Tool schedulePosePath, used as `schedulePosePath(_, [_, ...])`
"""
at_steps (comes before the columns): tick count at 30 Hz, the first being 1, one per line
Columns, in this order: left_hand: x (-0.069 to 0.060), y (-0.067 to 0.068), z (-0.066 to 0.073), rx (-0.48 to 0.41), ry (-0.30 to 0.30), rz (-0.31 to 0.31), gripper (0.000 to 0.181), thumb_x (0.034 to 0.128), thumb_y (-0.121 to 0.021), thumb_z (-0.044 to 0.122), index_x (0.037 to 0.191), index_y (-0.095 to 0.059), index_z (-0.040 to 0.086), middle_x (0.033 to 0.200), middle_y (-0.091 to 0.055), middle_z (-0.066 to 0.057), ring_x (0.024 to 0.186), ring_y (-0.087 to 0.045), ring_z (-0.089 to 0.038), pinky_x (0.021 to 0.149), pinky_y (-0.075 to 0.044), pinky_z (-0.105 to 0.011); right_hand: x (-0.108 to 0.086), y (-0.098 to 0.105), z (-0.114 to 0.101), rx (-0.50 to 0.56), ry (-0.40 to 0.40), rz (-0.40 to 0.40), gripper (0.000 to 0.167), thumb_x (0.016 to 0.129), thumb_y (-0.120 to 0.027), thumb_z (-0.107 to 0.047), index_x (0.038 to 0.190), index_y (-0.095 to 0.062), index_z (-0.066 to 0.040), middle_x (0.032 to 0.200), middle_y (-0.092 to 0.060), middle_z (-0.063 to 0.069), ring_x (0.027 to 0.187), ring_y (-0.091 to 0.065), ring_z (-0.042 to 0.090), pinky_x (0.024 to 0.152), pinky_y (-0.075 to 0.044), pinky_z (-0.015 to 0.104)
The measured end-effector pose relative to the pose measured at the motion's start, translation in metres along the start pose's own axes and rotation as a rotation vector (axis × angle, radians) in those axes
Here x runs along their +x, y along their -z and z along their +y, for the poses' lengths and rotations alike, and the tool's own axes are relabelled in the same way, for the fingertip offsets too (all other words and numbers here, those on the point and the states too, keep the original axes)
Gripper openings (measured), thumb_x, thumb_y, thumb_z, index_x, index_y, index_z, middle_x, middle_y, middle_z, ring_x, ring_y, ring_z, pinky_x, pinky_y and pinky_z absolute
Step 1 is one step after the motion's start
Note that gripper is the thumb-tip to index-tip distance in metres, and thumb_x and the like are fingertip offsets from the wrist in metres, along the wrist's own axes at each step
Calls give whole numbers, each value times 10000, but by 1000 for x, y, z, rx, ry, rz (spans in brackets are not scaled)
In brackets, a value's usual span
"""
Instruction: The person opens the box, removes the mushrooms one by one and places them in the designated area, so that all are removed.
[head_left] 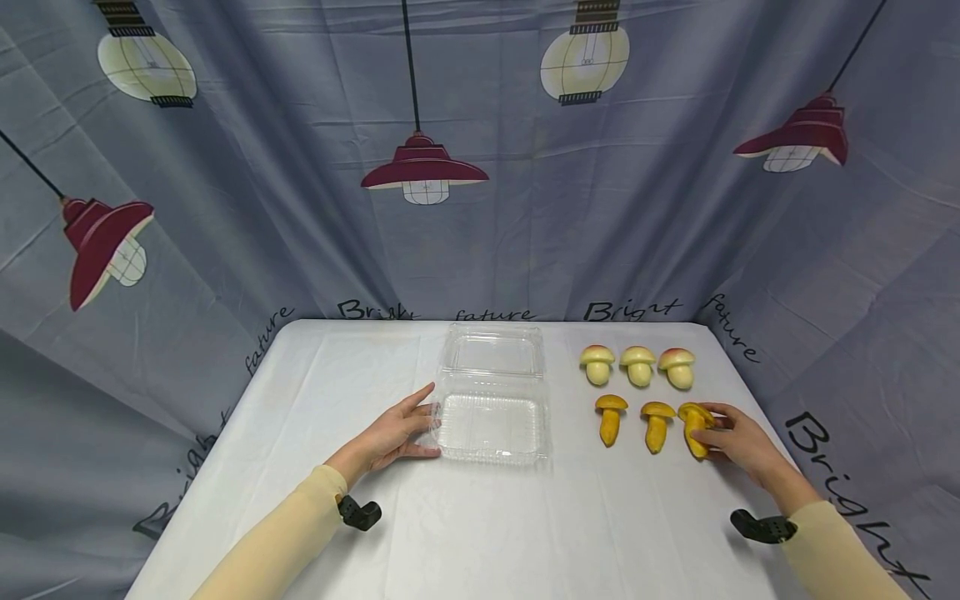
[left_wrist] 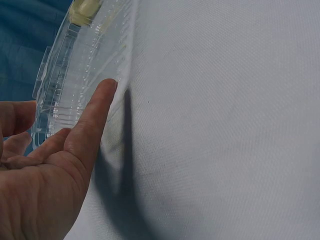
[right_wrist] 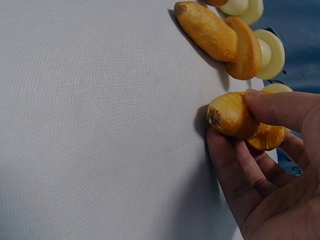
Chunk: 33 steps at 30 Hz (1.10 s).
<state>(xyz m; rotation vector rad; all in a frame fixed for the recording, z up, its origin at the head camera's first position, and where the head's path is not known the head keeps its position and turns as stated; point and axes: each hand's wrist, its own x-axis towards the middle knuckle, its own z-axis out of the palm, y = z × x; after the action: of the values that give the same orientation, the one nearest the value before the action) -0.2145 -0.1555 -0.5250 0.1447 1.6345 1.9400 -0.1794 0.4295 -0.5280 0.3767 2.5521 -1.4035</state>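
Note:
In the head view my right hand (head_left: 744,443) grips the rightmost yellow mushroom (head_left: 695,429) of the front row. The right wrist view shows the thumb on the stem of this mushroom (right_wrist: 231,114), fingers curled on its other side. The mushroom lies at the tabletop; whether it is lifted I cannot tell. At the left edge of a clear plastic clamshell box (head_left: 491,427), my left hand (head_left: 392,435) has its fingers spread against the side wall. The lid (head_left: 495,352) of the box lies folded back, away from me. In the left wrist view one straight finger (left_wrist: 95,115) lies along the box.
Two more yellow mushrooms, one (head_left: 610,420) at the left and one (head_left: 656,427) in the middle, complete the front row. Behind them stand three pale mushrooms with reddish tops, the middle one (head_left: 638,367) among them. A white cloth covers the table (head_left: 570,533); a grey curtain (head_left: 480,250) hangs behind.

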Motion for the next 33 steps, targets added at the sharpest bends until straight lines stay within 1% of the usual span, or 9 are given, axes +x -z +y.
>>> schedulePosePath(7, [0,0,0,-6,3,5,709,1088,-423,16,1670,-76,225,1679,-37,-250,1467,-253,-488,941,-573,-542,-2,-1,0,5,6,-2,802,993,-692,-194,1562,-209,99,1448,-292,406,1137,-557,422,782,-630,319])
schedulePosePath(13, [0,-1,0,-10,9,17,704,1086,-434,18,1668,-114,251,1680,-58,-242,1450,-291,-486,940,-573,-543,0,-1,4,-9,12,6,798,992,-694,-205,1559,-220,97,1443,-295,401,1118,-562,411,767,-627,306])
schedulePosePath(20, [0,-2,0,-8,8,16,704,1085,-427,8,1668,-117,252,1677,-66,-247,1450,-295,-481,942,-572,-544,1,-2,8,-13,21,10,802,993,-699,-216,1559,-223,95,1427,-312,390,1111,-566,412,766,-627,298])
schedulePosePath(29, [0,-1,1,-6,8,13,714,1081,-437,3,1669,-114,249,1675,-63,-256,1405,-372,-488,939,-573,-544,0,-3,10,4,23,6,833,983,-712,-254,1565,-221,83,1442,-301,388,1145,-547,441,775,-626,289])
schedulePosePath(33, [0,0,0,-7,5,10,711,1084,-435,8,1669,-109,246,1677,-54,-255,1399,-383,-485,938,-573,-544,-1,-2,8,2,15,4,826,988,-705,-242,1569,-213,80,1453,-296,388,1157,-540,450,780,-626,290])
